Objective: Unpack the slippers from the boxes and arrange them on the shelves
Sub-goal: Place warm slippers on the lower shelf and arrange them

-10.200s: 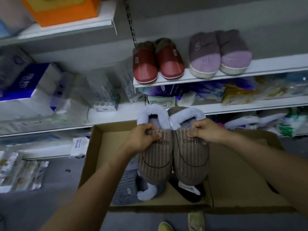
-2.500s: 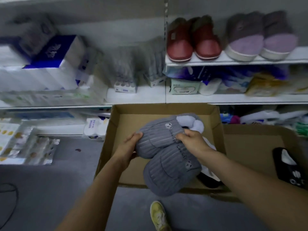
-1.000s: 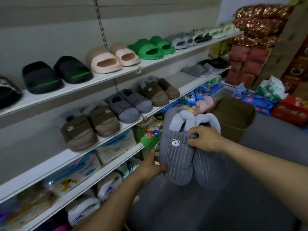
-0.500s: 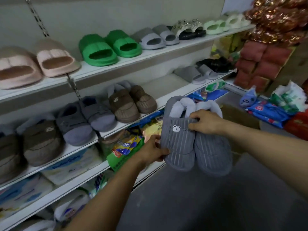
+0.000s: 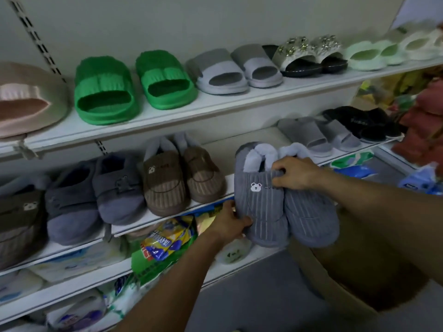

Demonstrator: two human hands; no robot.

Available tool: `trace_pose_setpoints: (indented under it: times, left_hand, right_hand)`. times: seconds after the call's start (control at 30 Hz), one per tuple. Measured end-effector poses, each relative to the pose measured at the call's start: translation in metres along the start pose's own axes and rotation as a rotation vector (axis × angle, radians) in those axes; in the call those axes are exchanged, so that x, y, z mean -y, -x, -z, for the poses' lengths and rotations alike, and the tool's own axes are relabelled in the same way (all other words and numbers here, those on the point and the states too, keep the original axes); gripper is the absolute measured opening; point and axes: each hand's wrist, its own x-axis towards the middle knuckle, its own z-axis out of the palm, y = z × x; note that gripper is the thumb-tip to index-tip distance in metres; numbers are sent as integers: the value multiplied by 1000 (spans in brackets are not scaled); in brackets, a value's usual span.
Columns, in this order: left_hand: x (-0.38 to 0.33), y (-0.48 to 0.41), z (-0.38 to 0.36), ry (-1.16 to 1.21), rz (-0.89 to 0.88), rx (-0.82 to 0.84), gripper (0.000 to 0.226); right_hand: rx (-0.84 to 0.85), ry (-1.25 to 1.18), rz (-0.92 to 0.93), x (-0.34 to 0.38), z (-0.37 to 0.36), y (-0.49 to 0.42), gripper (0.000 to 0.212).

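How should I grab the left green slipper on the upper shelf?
Probably from the front, by its wide strap: the left green slipper faces its open end out, so your fingers slip in under the strap and your thumb presses on top.

This is a shop, by the look of it a small general store. White display shelves [image 5: 215,109] hang on a slotted wall upright [image 5: 36,39]. Footwear stands on them in pairs, toes out: green slides [image 5: 103,92], grey slides [image 5: 220,70] and jewelled sandals [image 5: 309,56] above, plush brown slippers [image 5: 165,180] below. Underneath lie packaged goods [image 5: 167,238] in printed wrappers. A cardboard box [image 5: 347,279] sits on the floor at near right.
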Motion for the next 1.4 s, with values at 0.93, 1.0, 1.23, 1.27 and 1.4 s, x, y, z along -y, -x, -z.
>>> trace_pose_setpoints:
  times: [0.93,1.0,1.23,1.27,1.4]
  left_hand:
    - [-32,-86,-71,-1298,-239,-448,126]
    - [-33,-93,-78,-1284,-232,-504,119]
    - [-63,-128,-61,-1208,-82,-555,101]
    - [-67,-134,-60,-1208,-73,-565,101]
    - [-66,-142,-57,-1276,-44,-541,100]
  right_hand:
    - [82,589,432,-143,-47,-75,112]
    - [75,625,441,-143,-51,-76,118]
    - [-6,590,478,-130,-22,-127,102]
    - [-23,585,500,-128,-19,-132,100]
    - [-47,584,532,-125,-21,-140,93]
